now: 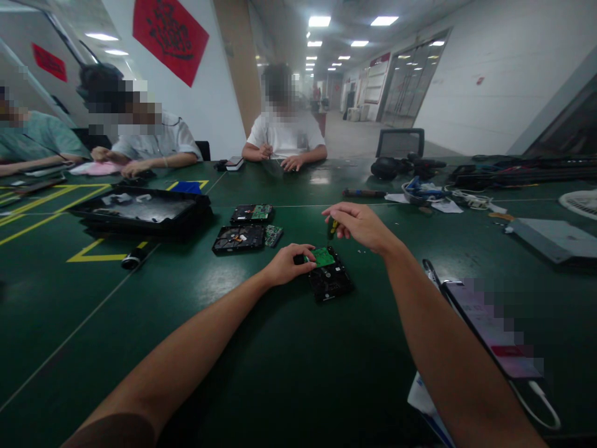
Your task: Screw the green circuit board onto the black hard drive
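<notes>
A black hard drive [330, 283] with a green circuit board lies on the green table in front of me. My left hand [290, 264] grips its left edge, the fingertips resting at the board. Just above the drive's far right corner, my right hand [357, 225] is closed around a small screwdriver [333, 228] with a yellow and black handle. The screwdriver's tip is hard to make out. Left of the hands lie a second hard drive [239, 239], a loose green circuit board [273, 235] and, behind them, another hard drive [252, 213].
A stack of black trays [140, 208] stands left, near a black cylinder [134, 258]. A phone [489, 323] with a cable lies right, below a grey metal box [553, 239]. Tools and cables [422, 190] lie at the back right. Several people sit across the table.
</notes>
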{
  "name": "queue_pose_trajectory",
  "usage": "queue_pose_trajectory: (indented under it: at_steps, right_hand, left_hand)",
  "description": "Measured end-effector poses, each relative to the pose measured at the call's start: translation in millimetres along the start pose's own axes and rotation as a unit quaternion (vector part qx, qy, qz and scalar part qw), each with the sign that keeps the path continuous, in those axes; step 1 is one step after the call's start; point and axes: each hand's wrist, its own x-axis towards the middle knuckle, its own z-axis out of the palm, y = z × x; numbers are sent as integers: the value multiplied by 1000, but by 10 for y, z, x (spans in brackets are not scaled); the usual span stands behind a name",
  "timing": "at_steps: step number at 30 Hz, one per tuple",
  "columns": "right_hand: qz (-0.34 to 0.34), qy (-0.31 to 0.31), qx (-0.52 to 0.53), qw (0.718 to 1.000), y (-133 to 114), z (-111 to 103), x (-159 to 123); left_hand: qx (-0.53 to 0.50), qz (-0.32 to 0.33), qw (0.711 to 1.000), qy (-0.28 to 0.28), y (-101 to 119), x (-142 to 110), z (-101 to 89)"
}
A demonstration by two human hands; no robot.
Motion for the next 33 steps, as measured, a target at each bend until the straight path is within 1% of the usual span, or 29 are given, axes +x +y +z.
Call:
queue_pose_trajectory:
  at_steps: [3, 6, 10, 14, 16, 20, 24, 28, 33]
  right_hand:
    - [9, 22, -33, 999, 1, -10, -3]
    - [16, 37, -33, 999, 11, -8, -3]
    - [3, 15, -9, 1000, 25, 12, 2]
    - [17, -6, 24, 1000, 21, 27, 8]
    - [13, -7, 18, 1000, 11, 24, 8]
    - [-20, 22, -43, 999, 4, 10, 5]
    - [-6, 44, -48, 998, 25, 8, 5]
    - [-1, 22, -14, 1000, 19, 22, -2]
    - [3, -12, 5, 1000, -5, 33, -4]
  left_hand:
    - [-1, -2, 1000, -1, 1, -1, -3]
    - [0, -8, 1000, -2, -9, -3, -1]
    - [-3, -6, 1000, -2, -8, -1, -1]
    - [-8, -8, 1000, -7, 20, 4, -4]
    - [-10, -12, 1000, -6, 26, 6, -4]
    - [-6, -6, 1000, -3, 9, 5, 1]
    - [-7, 1, 1000, 1, -9, 1, 5]
    - [-8, 5, 1000, -1, -4, 0, 3]
    - [-3, -5, 1000, -1, -10, 2, 2]
